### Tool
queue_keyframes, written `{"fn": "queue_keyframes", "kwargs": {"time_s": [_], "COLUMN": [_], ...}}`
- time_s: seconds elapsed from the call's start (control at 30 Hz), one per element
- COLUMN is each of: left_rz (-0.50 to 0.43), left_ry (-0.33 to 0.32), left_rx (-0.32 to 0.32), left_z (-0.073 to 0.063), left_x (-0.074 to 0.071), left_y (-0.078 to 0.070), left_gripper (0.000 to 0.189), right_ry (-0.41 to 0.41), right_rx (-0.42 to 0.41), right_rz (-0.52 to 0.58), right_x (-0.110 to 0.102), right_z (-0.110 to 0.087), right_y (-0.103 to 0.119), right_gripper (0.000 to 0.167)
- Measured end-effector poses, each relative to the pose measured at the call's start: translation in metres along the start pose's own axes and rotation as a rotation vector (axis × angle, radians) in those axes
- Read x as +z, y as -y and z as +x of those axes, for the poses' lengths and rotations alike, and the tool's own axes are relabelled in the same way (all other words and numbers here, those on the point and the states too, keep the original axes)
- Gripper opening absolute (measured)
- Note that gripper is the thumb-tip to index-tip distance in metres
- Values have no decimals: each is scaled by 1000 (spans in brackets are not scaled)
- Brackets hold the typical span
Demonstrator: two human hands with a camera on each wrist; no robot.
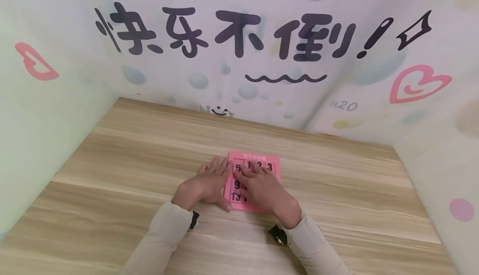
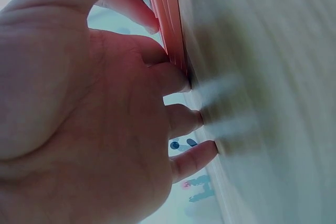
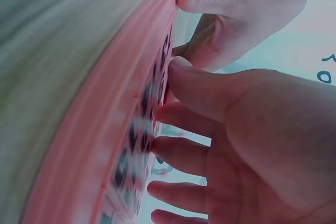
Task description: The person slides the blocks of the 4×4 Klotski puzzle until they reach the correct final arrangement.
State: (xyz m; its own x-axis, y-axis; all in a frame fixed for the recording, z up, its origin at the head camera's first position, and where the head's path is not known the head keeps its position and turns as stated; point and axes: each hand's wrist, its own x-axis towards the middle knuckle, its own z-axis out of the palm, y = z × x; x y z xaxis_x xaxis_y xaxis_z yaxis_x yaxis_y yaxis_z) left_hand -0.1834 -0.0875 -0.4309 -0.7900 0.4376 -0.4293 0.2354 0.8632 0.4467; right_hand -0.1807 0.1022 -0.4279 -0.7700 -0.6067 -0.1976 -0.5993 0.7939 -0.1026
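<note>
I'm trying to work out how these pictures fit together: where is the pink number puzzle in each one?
Head: the pink number puzzle lies just right of centre, in the lower half, partly hidden by the right hand.
Left wrist: only its pink side shows, at the top, near the middle.
Right wrist: it slants from top centre to bottom left.
Shared landmark: the left hand, in all three views.

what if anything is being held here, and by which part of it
Nothing is gripped: the left hand braces the pink number puzzle at its left edge; the right hand touches its number tiles.
</note>
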Motion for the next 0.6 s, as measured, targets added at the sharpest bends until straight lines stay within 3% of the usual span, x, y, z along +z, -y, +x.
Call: {"fn": "queue_keyframes", "kwargs": {"time_s": [0.6], "left_rz": [17], "left_ry": [-7], "left_rx": [-4], "left_z": [0], "left_x": [0], "left_y": [-1], "left_gripper": [117], "right_ry": [9], "right_rx": [-16], "right_rz": [-31], "right_x": [-3], "right_z": [-3], "right_y": [3], "right_gripper": [48]}}
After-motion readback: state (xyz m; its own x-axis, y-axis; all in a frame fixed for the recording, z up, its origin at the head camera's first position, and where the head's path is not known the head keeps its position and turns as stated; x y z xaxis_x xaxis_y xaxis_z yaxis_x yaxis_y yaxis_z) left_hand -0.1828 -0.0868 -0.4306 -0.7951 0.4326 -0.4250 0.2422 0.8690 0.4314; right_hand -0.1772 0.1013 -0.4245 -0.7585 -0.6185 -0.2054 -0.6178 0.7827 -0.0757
